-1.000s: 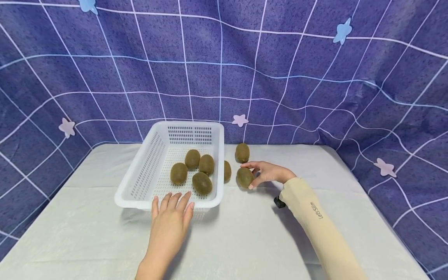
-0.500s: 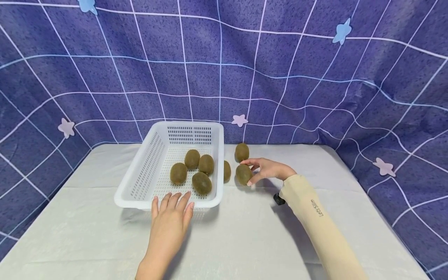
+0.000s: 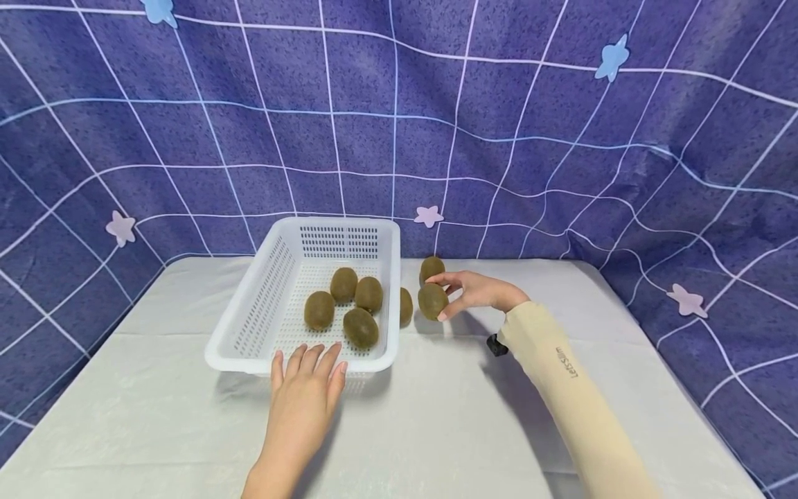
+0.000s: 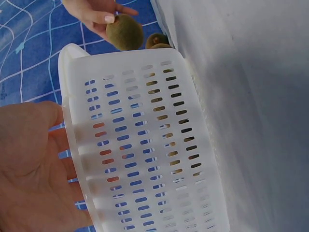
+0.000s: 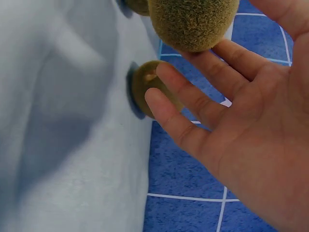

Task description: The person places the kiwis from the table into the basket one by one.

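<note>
My right hand [image 3: 476,292] pinches a brown fuzzy kiwi [image 3: 433,301] between thumb and fingers, lifted a little off the table; the right wrist view shows this kiwi [image 5: 193,21] close up. Behind it stands another kiwi [image 3: 431,269], partly covered. One more kiwi [image 3: 405,307] sits against the right side of a white plastic basket [image 3: 233,322], half hidden by its wall. Several kiwis [image 3: 319,310] lie inside the basket. My left hand [image 3: 302,405] rests at the basket's front rim with fingers extended over it; in the left wrist view those fingers show through the slots.
A pale cloth covers the table [image 3: 436,423]. Behind and at both sides hangs a blue-purple curtain [image 3: 499,104] with a grid and star pattern. A small black object [image 3: 497,345] is at the right wrist, by the beige sleeve [image 3: 561,381].
My right hand has raised the kiwi off the table and moved it slightly away from me, so it now overlaps the rear kiwi. The left hand and basket have stayed put.
</note>
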A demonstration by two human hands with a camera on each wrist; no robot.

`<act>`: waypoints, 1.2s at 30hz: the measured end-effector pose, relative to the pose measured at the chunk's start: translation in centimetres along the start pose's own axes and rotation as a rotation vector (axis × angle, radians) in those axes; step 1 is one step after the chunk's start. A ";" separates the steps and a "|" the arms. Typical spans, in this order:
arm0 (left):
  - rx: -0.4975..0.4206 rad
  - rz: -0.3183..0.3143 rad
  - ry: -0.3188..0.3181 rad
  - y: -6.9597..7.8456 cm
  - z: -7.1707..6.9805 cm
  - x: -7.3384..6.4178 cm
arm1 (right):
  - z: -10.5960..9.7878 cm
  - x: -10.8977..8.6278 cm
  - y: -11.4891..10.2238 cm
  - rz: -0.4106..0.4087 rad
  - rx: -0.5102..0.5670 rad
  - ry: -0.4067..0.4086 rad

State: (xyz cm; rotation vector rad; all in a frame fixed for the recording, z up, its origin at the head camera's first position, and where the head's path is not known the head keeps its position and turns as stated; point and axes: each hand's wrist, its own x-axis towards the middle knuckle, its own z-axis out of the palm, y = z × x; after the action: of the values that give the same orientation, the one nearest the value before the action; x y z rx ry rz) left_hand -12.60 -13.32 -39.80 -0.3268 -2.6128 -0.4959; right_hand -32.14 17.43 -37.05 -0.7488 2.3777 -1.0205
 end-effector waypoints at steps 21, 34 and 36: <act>0.005 -0.010 -0.013 0.1 -0.1 0.1 | -1.7 0.5 -2.7 -0.036 -0.025 0.045; -0.005 -0.006 -0.004 0.1 -0.1 0.0 | -2.3 1.8 -5.6 -0.061 -0.014 0.058; -0.007 -0.004 -0.003 0.1 -0.1 0.0 | -2.3 2.0 -6.0 -0.064 -0.023 0.055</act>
State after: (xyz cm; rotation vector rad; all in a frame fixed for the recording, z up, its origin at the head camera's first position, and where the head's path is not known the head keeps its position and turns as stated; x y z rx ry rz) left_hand -12.55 -13.24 -39.65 -0.3246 -2.6154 -0.5061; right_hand -33.17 13.86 -31.40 -0.8201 2.4302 -1.0535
